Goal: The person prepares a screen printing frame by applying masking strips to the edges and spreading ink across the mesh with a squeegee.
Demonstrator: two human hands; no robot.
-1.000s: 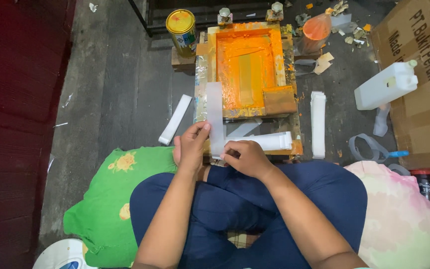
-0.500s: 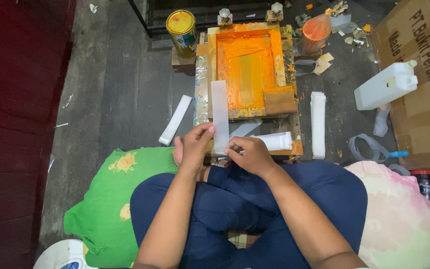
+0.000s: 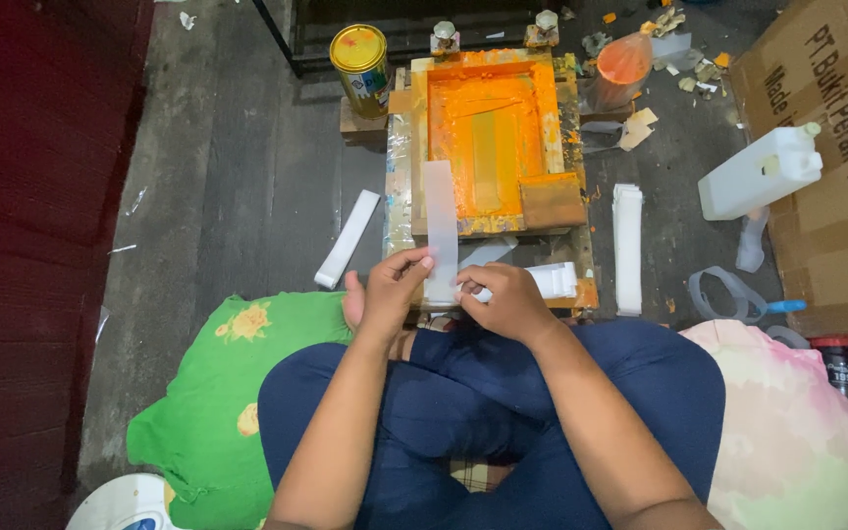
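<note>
Strip: you are holding a white strip (image 3: 441,221) by its near end; its long axis is running straight away from you, far end pointing at the orange frame (image 3: 488,147).
Left hand: your left hand (image 3: 392,294) is pinching the strip's left edge near the bottom, thumb and fingers pressed together on it.
Right hand: your right hand (image 3: 508,301) is pinching the bottom right corner of the strip, fingers curled and closed on it.
Where the strip is: it is rising from your grip and lying over the frame's left border, just left of the orange ink.
Beyond the grip: a gold-lidded can (image 3: 361,61) is standing past the frame's far left corner.
Left of the grip: a loose white strip (image 3: 347,238) is lying slanted on the floor.
Right of the grip: a stack (image 3: 627,245) of strips is lying lengthwise, parallel to yours, with a white jug (image 3: 760,173) farther right.
Below the grip: your crossed legs are resting beside a green cushion (image 3: 210,393).
</note>
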